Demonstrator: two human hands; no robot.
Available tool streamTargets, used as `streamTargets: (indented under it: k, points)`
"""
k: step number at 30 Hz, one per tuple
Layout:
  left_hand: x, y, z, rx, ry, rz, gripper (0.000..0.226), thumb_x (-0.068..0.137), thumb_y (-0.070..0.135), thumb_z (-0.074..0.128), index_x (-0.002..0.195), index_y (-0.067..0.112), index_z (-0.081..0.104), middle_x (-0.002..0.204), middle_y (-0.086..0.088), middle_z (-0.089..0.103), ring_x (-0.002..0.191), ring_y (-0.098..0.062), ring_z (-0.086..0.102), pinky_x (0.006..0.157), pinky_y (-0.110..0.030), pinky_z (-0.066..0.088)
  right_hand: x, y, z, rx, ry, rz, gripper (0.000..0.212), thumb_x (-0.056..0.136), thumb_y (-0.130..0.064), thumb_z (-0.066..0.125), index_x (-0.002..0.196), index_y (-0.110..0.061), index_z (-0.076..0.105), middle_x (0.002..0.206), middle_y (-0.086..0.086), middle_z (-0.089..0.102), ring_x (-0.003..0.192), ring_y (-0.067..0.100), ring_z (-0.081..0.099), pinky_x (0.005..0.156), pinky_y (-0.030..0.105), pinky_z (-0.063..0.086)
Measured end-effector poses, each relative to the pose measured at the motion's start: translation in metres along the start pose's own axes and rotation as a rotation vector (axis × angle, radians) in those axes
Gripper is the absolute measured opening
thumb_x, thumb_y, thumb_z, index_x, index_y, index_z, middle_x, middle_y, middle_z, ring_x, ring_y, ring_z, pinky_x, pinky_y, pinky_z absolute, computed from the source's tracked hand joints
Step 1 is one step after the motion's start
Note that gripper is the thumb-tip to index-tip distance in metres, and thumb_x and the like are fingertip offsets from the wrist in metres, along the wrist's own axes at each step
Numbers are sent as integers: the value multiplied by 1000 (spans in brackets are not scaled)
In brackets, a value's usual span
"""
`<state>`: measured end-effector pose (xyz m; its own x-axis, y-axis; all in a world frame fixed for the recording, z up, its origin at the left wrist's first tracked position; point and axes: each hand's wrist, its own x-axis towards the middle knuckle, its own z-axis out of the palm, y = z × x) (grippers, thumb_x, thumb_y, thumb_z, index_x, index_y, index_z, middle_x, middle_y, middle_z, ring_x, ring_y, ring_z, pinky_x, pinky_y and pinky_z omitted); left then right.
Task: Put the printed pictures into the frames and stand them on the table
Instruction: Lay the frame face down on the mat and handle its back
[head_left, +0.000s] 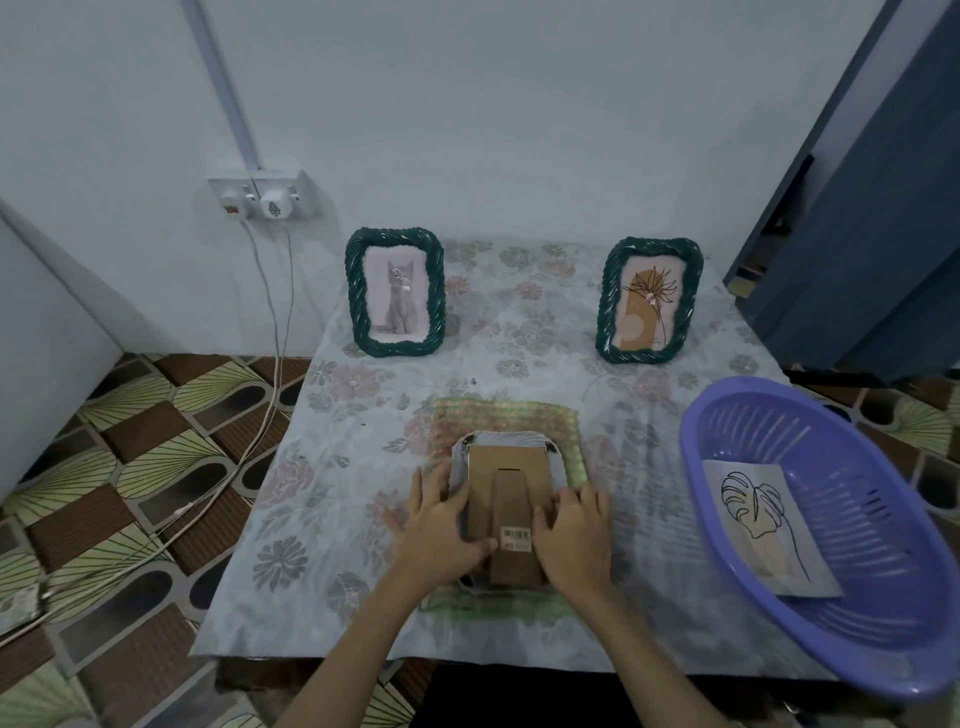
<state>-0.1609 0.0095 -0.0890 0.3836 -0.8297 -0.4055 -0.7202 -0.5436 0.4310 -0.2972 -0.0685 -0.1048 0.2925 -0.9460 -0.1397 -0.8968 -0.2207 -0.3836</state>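
A floral-clothed table (363, 415) carries one lilac slotted plastic basket (883, 613) at its right edge, holding a single loose leaf-drawing print (763, 525). Two dark green rope-edged picture frames, one showing a grey cat (396, 300) and one a flower sketch (649, 301), already stand filled along the far edge. A third frame, face down with its brown cardboard back (506, 488) up, lies on one green woven mat (540, 415) at the near edge, long axis running away from the person. The left hand (447, 525) and right hand (571, 530) grasp its left and right sides, equally close, thumbs pressing the backing
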Motion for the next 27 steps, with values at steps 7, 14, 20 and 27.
streamTargets:
  k: [7, 14, 20, 27]
  points:
    - [-18, 30, -15, -512, 339, -22, 41, 93, 18, 56, 134, 21, 52, 118, -9, 64, 80, -12, 58, 64, -23, 49, 7, -14, -26, 610, -31, 295, 20, 88, -21, 62, 72, -14, 52, 91, 8, 62, 93, 24, 56, 79, 34, 49]
    - [-45, 49, -53, -992, 317, -40, 22, 82, 4, 70, 103, 1, 68, 92, -10, 69, 75, -16, 64, 67, -22, 55, -13, -9, -93, 972, -96, 218, 14, 89, -14, 60, 77, -10, 54, 77, 6, 57, 71, 16, 52, 58, 25, 38]
    - [-85, 63, -79, -1196, 253, 38, 11, 78, 2, 71, 75, 3, 61, 76, -12, 66, 65, -16, 62, 52, -15, 51, -40, -1, -147, 1021, -244, 105, 13, 89, -10, 59, 78, -11, 66, 76, 3, 65, 70, 15, 57, 63, 26, 40]
    - [-126, 85, -87, -1143, 326, 164, 34, 84, -1, 65, 106, 19, 50, 81, -12, 61, 68, -15, 62, 50, -16, 51, -71, 0, -183, 1041, -131, 44, 19, 87, -9, 62, 69, -11, 58, 69, 3, 62, 66, 15, 56, 60, 25, 42]
